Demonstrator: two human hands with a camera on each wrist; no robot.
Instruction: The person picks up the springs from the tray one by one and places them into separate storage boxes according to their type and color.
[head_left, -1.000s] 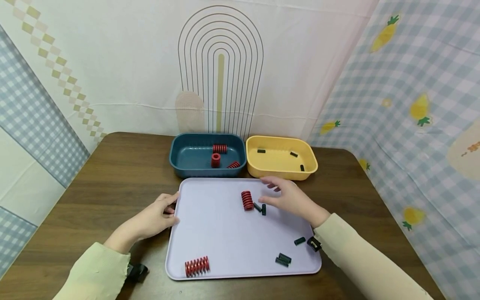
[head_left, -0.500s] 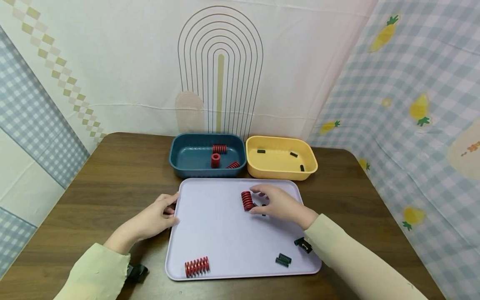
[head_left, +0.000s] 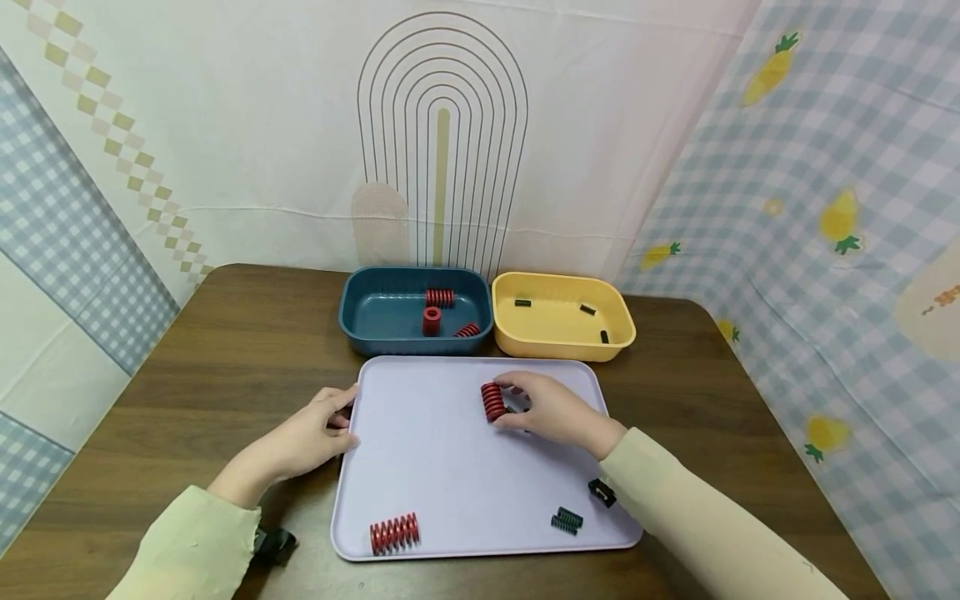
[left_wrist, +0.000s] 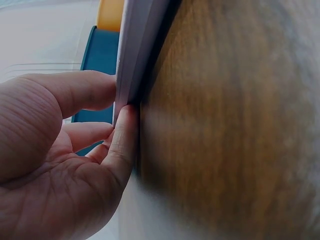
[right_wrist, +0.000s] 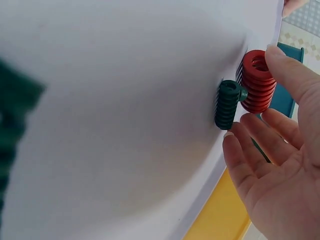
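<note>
My right hand [head_left: 551,408] holds a red coil spring [head_left: 492,402] between thumb and fingertips on the lilac tray [head_left: 435,458]. In the right wrist view, the thumb lies on one end of this spring and the fingertips are at its other end. Close beside it stands a dark green spring [right_wrist: 227,107]; a smaller one shows partly behind. My left hand [head_left: 315,429] pinches the tray's left edge, thumb on the rim and a finger underneath. Another red spring [head_left: 393,533] lies at the tray's front left, and two green springs [head_left: 567,520] lie at the front right.
Behind the tray stand a blue bin [head_left: 375,342] with three red springs and a yellow bin [head_left: 555,346] with three small green ones. A black wrist camera [head_left: 602,492] hangs under the right sleeve. The brown table [head_left: 247,350] surrounds the tray.
My right hand has come down and leftward from near the tray's back edge to the red spring, and now takes hold of it. The left hand has stayed on the tray edge.
</note>
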